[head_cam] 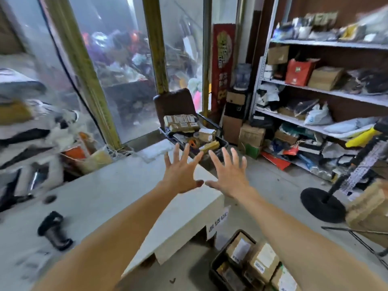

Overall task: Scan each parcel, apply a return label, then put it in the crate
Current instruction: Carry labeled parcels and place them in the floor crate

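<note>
My left hand (pixel 182 172) and my right hand (pixel 228 173) are stretched out side by side over the far corner of the white counter (pixel 109 198), fingers spread, holding nothing. Just beyond them a dark crate (pixel 218 131) on a brown chair holds several brown parcels (pixel 181 122) with white labels. A second dark crate (pixel 218 263) on the floor at the bottom right holds several labelled cardboard parcels (pixel 262 261). A black handheld scanner (pixel 55 231) lies on the counter at the lower left.
Metal shelving (pixel 327 92) packed with boxes and bags fills the right wall. A black round-based stand (pixel 323 203) and a cardboard box (pixel 369 208) sit on the floor at right. Blurred clutter lines the counter's left side, and a glass partition stands behind.
</note>
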Demonstrator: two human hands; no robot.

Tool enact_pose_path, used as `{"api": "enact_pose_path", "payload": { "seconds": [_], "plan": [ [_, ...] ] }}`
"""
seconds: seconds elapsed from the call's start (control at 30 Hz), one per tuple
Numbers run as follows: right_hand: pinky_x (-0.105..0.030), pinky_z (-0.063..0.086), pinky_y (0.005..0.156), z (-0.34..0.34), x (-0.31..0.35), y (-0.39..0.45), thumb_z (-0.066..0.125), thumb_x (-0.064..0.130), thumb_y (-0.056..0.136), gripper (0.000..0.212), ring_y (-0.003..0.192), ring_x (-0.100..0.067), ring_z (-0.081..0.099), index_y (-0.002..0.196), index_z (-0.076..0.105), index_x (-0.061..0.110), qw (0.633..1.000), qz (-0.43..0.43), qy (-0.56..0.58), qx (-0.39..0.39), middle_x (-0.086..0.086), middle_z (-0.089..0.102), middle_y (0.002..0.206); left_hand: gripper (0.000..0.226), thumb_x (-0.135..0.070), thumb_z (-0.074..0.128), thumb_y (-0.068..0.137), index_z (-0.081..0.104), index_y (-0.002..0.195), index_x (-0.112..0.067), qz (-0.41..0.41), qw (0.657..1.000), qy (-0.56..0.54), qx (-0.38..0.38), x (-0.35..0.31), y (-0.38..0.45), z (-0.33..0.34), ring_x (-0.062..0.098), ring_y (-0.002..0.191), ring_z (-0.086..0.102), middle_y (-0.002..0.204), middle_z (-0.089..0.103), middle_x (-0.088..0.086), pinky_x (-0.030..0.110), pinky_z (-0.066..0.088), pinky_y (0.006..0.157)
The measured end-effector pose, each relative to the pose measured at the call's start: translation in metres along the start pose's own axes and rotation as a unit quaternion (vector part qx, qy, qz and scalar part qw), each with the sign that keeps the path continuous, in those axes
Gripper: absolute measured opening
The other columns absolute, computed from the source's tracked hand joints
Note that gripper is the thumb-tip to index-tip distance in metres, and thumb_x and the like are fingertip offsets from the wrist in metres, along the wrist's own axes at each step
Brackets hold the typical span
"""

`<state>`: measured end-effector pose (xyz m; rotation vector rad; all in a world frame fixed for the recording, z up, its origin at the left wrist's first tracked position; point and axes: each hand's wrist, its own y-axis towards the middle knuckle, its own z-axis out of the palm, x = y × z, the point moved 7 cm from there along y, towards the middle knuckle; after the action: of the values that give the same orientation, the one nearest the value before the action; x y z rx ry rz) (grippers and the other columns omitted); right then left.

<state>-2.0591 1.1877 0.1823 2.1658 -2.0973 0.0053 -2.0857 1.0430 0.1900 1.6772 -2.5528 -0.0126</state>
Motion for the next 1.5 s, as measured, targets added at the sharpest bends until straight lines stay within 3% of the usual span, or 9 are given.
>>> {"api": "enact_pose_path", "payload": {
  "seconds": [0.17, 0.33, 0.53, 0.7, 0.9, 1.1, 1.33, 1.5],
  "plan": [
    [-0.066, 0.004, 0.116, -0.041, 0.165, 0.013, 0.061, 0.067, 0.084, 0.101, 0.151, -0.039, -0.008, 0.157, -0.002, 0.037, 0.988, -0.147, 0.004, -0.052, -0.012, -0.002, 0.166, 0.095, -0.073, 0.055, 0.085, 0.001, 0.157, -0.044, -0.147, 0.988, 0.011, -0.048, 0.139, -0.097, -0.047, 0.042, 0.149, -0.022, 0.167, -0.013, 0.010, 0.069, -0.003, 0.115],
    [-0.065, 0.005, 0.116, -0.068, 0.350, -0.020, 0.062, 0.065, 0.084, 0.098, 0.150, -0.039, -0.003, 0.157, 0.002, 0.038, 0.953, -0.295, 0.034, -0.068, -0.011, 0.002, 0.165, 0.094, -0.071, 0.060, 0.082, 0.007, 0.156, -0.047, -0.305, 0.948, 0.024, -0.084, 0.270, -0.240, -0.076, 0.041, 0.149, -0.021, 0.167, -0.011, 0.008, 0.072, -0.005, 0.114],
    [-0.064, 0.005, 0.116, -0.078, 0.577, -0.128, 0.063, 0.065, 0.083, 0.098, 0.151, -0.036, -0.003, 0.156, 0.004, 0.037, 0.884, -0.456, 0.081, -0.061, -0.012, 0.006, 0.165, 0.092, -0.070, 0.057, 0.084, 0.004, 0.155, -0.049, -0.463, 0.882, 0.039, -0.075, 0.385, -0.462, -0.092, 0.040, 0.149, -0.022, 0.166, -0.013, 0.009, 0.070, -0.009, 0.113],
    [-0.064, 0.003, 0.117, -0.070, 0.725, -0.250, 0.065, 0.058, 0.085, 0.098, 0.152, -0.035, -0.004, 0.157, 0.002, 0.036, 0.818, -0.561, 0.115, -0.053, -0.011, 0.006, 0.165, 0.093, -0.069, 0.059, 0.084, 0.001, 0.154, -0.051, -0.570, 0.818, 0.052, -0.061, 0.436, -0.644, -0.094, 0.042, 0.149, -0.022, 0.166, -0.014, 0.010, 0.071, -0.007, 0.113],
    [-0.063, 0.003, 0.117, -0.064, 0.842, -0.360, 0.064, 0.057, 0.086, 0.098, 0.152, -0.034, -0.004, 0.157, 0.000, 0.036, 0.758, -0.636, 0.141, -0.025, -0.011, 0.005, 0.165, 0.093, -0.068, 0.059, 0.084, 0.003, 0.155, -0.049, -0.648, 0.759, 0.055, -0.043, 0.462, -0.799, -0.094, 0.043, 0.147, -0.024, 0.166, -0.015, 0.011, 0.069, -0.011, 0.112],
    [-0.062, 0.004, 0.117, -0.042, 0.926, -0.412, 0.065, 0.059, 0.084, 0.098, 0.152, -0.034, -0.001, 0.157, 0.004, 0.035, 0.727, -0.672, 0.138, -0.010, -0.010, 0.008, 0.165, 0.091, -0.069, 0.059, 0.083, 0.007, 0.155, -0.048, -0.698, 0.712, 0.070, -0.028, 0.496, -0.890, -0.084, 0.042, 0.148, -0.023, 0.166, -0.014, 0.011, 0.071, -0.009, 0.111],
    [-0.063, 0.003, 0.117, -0.009, 1.034, -0.422, 0.066, 0.057, 0.084, 0.097, 0.152, -0.033, -0.001, 0.156, 0.005, 0.038, 0.709, -0.688, 0.155, 0.011, -0.011, 0.009, 0.164, 0.092, -0.068, 0.057, 0.083, 0.003, 0.155, -0.048, -0.721, 0.689, 0.071, -0.019, 0.580, -0.945, -0.059, 0.043, 0.148, -0.021, 0.166, -0.013, 0.013, 0.073, -0.007, 0.112],
    [-0.065, 0.006, 0.116, 0.007, 1.107, -0.408, 0.066, 0.058, 0.084, 0.094, 0.151, -0.036, 0.002, 0.155, 0.008, 0.036, 0.713, -0.687, 0.141, 0.013, -0.013, 0.012, 0.164, 0.091, -0.070, 0.055, 0.083, 0.003, 0.155, -0.048, -0.719, 0.691, 0.064, -0.029, 0.647, -0.965, -0.053, 0.044, 0.148, -0.020, 0.166, -0.010, 0.014, 0.075, -0.004, 0.112]
  ]
}}
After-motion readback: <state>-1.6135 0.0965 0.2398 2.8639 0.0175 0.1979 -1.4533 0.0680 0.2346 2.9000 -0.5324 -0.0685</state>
